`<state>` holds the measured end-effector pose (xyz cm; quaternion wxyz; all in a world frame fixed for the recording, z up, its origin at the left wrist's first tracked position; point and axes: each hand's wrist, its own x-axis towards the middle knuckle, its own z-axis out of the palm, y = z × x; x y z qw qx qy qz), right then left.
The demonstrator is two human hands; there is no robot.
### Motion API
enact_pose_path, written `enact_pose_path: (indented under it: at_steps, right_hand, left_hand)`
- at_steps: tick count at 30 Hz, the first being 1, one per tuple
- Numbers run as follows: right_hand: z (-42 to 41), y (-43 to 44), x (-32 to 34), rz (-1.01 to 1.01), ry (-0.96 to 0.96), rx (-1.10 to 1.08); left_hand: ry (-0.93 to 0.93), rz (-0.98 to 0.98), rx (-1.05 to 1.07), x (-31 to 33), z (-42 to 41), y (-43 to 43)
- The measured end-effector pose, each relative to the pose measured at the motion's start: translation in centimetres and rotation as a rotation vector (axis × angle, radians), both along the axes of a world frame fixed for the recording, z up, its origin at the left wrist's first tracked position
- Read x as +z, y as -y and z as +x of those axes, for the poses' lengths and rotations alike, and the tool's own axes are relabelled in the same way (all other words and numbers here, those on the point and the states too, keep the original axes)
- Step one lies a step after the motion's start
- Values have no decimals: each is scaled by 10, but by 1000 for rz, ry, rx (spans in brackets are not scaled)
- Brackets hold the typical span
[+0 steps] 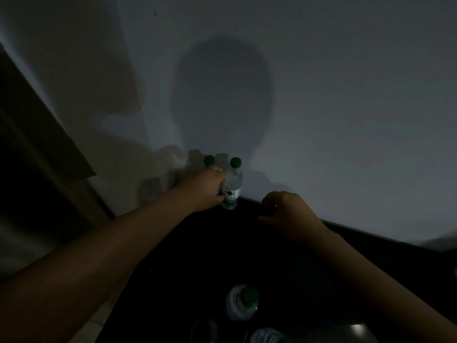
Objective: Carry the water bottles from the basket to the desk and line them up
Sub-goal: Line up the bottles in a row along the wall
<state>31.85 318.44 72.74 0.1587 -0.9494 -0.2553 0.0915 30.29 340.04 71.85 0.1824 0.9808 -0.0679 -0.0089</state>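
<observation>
The scene is dim. A clear water bottle (232, 186) with a green cap and a white-green label stands upright at the back of the dark desk (222, 243), against the wall. My left hand (205, 188) is wrapped around its left side. Behind that hand the green cap of a second bottle (209, 160) shows; its body is hidden. My right hand (288, 211) hovers to the right with fingers curled and nothing in it. Near the bottom edge another green-capped bottle (242, 302) points up at me, with a further bottle (268, 336) beside it; the basket itself is too dark to make out.
A pale wall (321, 95) rises right behind the desk and carries my head's shadow. A dark door or cabinet panel (37, 144) fills the left side. A small bright reflection (358, 328) sits at the bottom right.
</observation>
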Motion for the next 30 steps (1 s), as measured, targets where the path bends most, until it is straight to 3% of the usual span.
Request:
enact_pose_path:
  at_steps: [5,17,30]
  right_hand:
    - [-45,23,-2,94,-29,54]
    - [-106,41,-35,81,-140,220]
    - [-111,26,-64,-55,-118,309]
  left_hand:
    - [-65,1,-3,-4,-62,14]
    - [-213,-31,58,-31,-178,48]
    - [-295,-28,92,-51,-220,66]
